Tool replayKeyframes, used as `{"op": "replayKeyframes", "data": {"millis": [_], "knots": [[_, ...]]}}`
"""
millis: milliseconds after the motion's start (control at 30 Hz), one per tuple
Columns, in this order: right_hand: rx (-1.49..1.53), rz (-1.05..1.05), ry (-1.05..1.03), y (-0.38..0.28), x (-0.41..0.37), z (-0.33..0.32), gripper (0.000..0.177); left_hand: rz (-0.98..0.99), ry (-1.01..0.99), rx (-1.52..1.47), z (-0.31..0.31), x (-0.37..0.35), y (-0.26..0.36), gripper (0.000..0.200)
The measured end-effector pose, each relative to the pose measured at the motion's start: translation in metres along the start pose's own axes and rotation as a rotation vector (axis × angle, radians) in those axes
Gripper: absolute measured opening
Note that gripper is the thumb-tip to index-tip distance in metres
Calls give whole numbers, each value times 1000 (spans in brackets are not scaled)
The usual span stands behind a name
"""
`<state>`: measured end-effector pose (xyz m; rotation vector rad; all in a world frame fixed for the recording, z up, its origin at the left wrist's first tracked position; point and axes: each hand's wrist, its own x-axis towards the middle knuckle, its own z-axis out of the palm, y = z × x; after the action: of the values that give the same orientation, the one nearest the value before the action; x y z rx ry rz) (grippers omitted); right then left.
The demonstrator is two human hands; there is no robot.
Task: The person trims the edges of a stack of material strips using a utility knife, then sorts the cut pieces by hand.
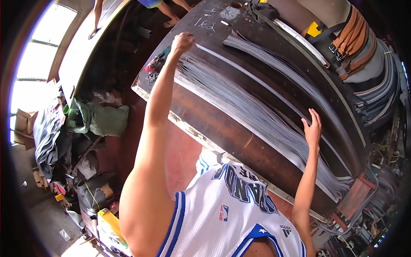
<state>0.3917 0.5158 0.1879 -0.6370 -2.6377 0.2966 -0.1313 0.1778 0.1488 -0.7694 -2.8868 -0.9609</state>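
A long dark worktable (222,137) carries a thick bundle of thin grey strips (239,103) laid lengthwise. A second grey bundle (274,60) lies farther back. Between them runs a single grey strip (239,68). My left hand (183,42) is stretched out to the far end of the table, with its fingers closed on the end of that strip. My right hand (312,127) rests with fingers spread on the strips near the other end.
Brown leather belts (355,32) and coiled straps are heaped at the table's back right. Chalk numbers (205,24) mark the tabletop. Another person's legs (165,8) stand beyond the table. Bags and scraps (98,120) litter the floor on the left.
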Motion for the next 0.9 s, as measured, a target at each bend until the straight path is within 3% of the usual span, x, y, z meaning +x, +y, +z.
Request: {"op": "replayKeyframes", "data": {"millis": [33,100,167,300,367,500,633,733,900], "knots": [[5,4,5,-11,-9,-3,38,115,38,-117,-10,-12,-7,30],[166,69,47,-33,-33,-7,23,96,41,-130,-29,-46,-18,25],[184,-38,81,-55,-62,2,10,80,131,-120,-34,-84,-41,22],[212,-189,31,-97,-105,31,10,160,202,-69,-22,-166,-63,16],[240,-240,-18,-111,-114,48,15,80,130,-15,-18,-210,-46,18],[287,-298,-47,-143,-112,72,16,183,126,-46,8,-268,-37,20],[342,-357,-66,-175,-101,77,15,182,116,-73,8,-273,-51,19],[339,-329,-96,-189,-100,83,14,89,301,0,-6,-249,-72,21],[308,-238,-108,-213,-91,99,12,63,441,80,-41,-175,-107,31]]}}
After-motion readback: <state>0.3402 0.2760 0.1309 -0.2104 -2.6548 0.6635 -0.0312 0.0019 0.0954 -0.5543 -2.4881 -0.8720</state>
